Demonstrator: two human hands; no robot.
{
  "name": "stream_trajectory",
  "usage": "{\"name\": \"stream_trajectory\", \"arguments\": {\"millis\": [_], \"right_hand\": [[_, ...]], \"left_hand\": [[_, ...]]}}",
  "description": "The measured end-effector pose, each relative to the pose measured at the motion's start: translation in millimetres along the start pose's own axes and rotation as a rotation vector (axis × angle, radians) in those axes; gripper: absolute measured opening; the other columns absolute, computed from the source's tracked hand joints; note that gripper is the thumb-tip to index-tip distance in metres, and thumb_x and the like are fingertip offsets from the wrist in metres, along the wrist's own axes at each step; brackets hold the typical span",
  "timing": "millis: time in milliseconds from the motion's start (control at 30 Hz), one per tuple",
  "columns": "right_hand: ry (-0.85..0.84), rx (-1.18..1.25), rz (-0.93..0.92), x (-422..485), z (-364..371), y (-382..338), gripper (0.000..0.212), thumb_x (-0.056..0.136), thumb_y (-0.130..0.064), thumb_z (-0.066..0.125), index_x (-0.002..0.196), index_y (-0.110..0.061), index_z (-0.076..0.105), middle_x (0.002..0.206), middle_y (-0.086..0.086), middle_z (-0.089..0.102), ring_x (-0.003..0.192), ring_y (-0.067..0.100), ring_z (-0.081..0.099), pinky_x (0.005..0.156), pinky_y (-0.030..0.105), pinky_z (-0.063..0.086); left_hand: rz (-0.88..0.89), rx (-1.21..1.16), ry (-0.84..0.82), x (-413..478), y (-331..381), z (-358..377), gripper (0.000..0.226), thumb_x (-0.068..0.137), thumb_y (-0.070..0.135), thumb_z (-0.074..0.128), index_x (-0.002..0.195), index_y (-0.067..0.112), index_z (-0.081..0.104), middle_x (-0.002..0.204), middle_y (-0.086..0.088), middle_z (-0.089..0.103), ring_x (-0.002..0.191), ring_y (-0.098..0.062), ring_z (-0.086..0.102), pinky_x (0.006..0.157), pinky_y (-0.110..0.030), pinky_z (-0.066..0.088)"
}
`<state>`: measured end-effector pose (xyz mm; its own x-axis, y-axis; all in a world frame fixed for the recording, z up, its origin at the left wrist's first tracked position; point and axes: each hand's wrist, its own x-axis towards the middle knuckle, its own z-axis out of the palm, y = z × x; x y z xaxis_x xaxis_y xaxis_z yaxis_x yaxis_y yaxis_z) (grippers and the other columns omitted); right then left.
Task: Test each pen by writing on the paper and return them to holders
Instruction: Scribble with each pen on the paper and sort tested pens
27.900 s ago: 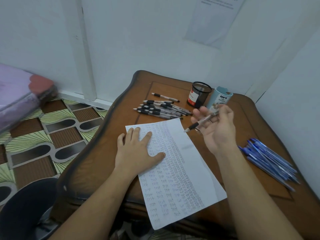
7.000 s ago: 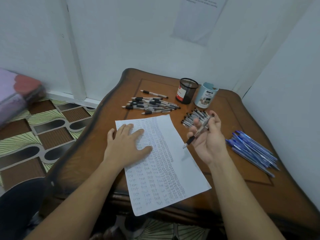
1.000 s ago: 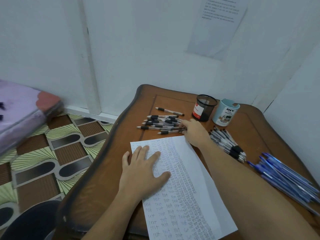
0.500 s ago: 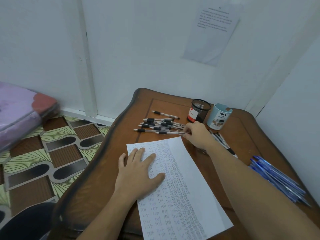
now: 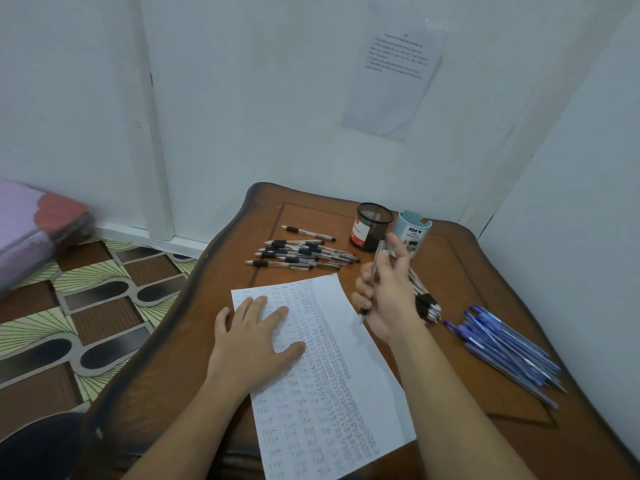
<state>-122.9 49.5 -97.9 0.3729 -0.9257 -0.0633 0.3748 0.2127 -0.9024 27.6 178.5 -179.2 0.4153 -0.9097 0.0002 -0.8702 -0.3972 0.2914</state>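
The right hand (image 5: 388,292) is raised above the tabletop (image 5: 214,306), its grip closed round a clear pen (image 5: 378,256). The fingers curl about the barrel, which stands nearly upright with its dark tip pointing down, close by the right edge of the paper (image 5: 346,375). The left hand (image 5: 254,336) lies flat with spread fingers on the upper left part of that sheet, its grip wide and holding nothing. The sheet is covered with rows of small handwritten words.

Beyond the paper's far edge lies a loose heap of clear pens (image 5: 301,254) with black bands. A single pen (image 5: 308,232) lies apart from it, nearer the wall. To the right of these stand the black mesh holder (image 5: 370,226) and, just beside it, the pale blue holder (image 5: 414,233), both upright at the back of the tabletop.

The raised hand stands in front of the blue holder's lower part and covers much of a second bundle of pens (image 5: 427,304) lying behind it. Further right, a pile of blue pens (image 5: 505,344) lies near the side wall. A printed sheet (image 5: 394,74) hangs on the back wall. Left of the tabletop are patterned floor (image 5: 86,306) and a purple bundle (image 5: 24,230).
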Motion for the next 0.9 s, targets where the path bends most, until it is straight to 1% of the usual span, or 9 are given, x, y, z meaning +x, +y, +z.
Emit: {"name": "stream_trajectory", "arguments": {"millis": [67, 200, 400, 500, 600, 667, 733, 833, 900], "right_hand": [[-0.023, -0.046, 0.017, -7, -3, 3, 0.031, 0.109, -0.026, 0.038, 0.126, -0.047, 0.054, 0.061, 0.002, 0.046, 0.047, 0.011, 0.024, 0.042, 0.020, 0.019], [-0.047, -0.096, 0.069, -19, -9, 1, 0.026, 0.108, -0.024, 0.041, 0.118, -0.038, 0.060, 0.061, 0.004, 0.044, 0.045, 0.012, 0.024, 0.045, 0.020, 0.015], [-0.064, -0.130, 0.040, -24, -15, -1, 0.016, 0.107, -0.027, 0.044, 0.118, -0.032, 0.055, 0.057, 0.005, 0.039, 0.041, 0.012, 0.025, 0.039, 0.017, 0.019], [-0.058, -0.093, 0.068, -24, -20, 1, 0.025, 0.101, -0.013, 0.053, 0.125, -0.021, 0.058, 0.050, 0.001, 0.034, 0.039, 0.009, 0.028, 0.036, 0.019, 0.021], [-0.030, -0.036, 0.147, -26, -27, 1, 0.024, 0.097, -0.002, 0.048, 0.111, 0.000, 0.067, 0.045, -0.001, 0.034, 0.041, 0.010, 0.033, 0.040, 0.022, 0.027], [-0.045, 0.035, 0.213, -28, -34, 3, 0.035, 0.098, -0.012, 0.041, 0.095, 0.003, 0.073, 0.054, 0.006, 0.050, 0.055, 0.018, 0.050, 0.053, 0.029, 0.041], [-0.065, 0.055, 0.260, -30, -43, 8, 0.055, 0.104, -0.032, 0.033, 0.089, 0.001, 0.074, 0.070, 0.013, 0.063, 0.068, 0.023, 0.060, 0.068, 0.034, 0.046], [-0.060, -0.075, 0.284, -33, -59, 16, 0.072, 0.105, -0.055, 0.025, 0.099, 0.000, 0.071, 0.064, 0.011, 0.059, 0.060, 0.017, 0.052, 0.063, 0.031, 0.040], [-0.063, -0.184, 0.253, -36, -64, 20, 0.063, 0.102, -0.053, 0.034, 0.105, -0.002, 0.072, 0.076, 0.014, 0.069, 0.063, 0.018, 0.059, 0.062, 0.030, 0.040]], "left_hand": [[0.002, 0.001, 0.000, 0, 0, -1, 0.075, 0.086, 0.081, 0.025, 0.153, 0.045, 0.022, 0.166, 0.008, 0.007, 0.152, -0.015, -0.002, 0.120, -0.052, -0.007], [0.003, -0.001, 0.004, -1, 0, -1, 0.076, 0.086, 0.081, 0.026, 0.153, 0.045, 0.023, 0.166, 0.008, 0.008, 0.152, -0.015, 0.000, 0.120, -0.052, -0.007], [0.009, 0.003, 0.004, -1, 0, -1, 0.074, 0.087, 0.080, 0.027, 0.152, 0.045, 0.024, 0.165, 0.007, 0.010, 0.152, -0.015, 0.001, 0.120, -0.051, -0.007], [0.007, 0.007, -0.004, 0, 0, -2, 0.074, 0.087, 0.080, 0.028, 0.152, 0.045, 0.023, 0.166, 0.006, 0.010, 0.152, -0.016, 0.001, 0.120, -0.051, -0.007], [0.010, 0.015, -0.009, 0, 1, -2, 0.074, 0.087, 0.080, 0.027, 0.152, 0.045, 0.023, 0.166, 0.006, 0.010, 0.152, -0.016, 0.001, 0.120, -0.052, -0.006], [0.011, 0.015, -0.010, 0, 1, -2, 0.074, 0.087, 0.080, 0.028, 0.152, 0.045, 0.024, 0.166, 0.006, 0.010, 0.152, -0.016, 0.001, 0.120, -0.052, -0.006], [0.011, 0.013, -0.009, 0, 1, -1, 0.074, 0.087, 0.080, 0.028, 0.152, 0.045, 0.024, 0.165, 0.005, 0.011, 0.152, -0.017, 0.002, 0.120, -0.053, -0.006], [0.015, 0.022, -0.010, 0, 0, 0, 0.074, 0.087, 0.080, 0.027, 0.152, 0.044, 0.024, 0.166, 0.004, 0.011, 0.152, -0.018, 0.002, 0.120, -0.053, -0.006], [0.014, 0.020, -0.007, 1, 0, 1, 0.074, 0.087, 0.080, 0.028, 0.152, 0.044, 0.025, 0.166, 0.004, 0.011, 0.152, -0.018, 0.002, 0.120, -0.053, -0.005]]}}
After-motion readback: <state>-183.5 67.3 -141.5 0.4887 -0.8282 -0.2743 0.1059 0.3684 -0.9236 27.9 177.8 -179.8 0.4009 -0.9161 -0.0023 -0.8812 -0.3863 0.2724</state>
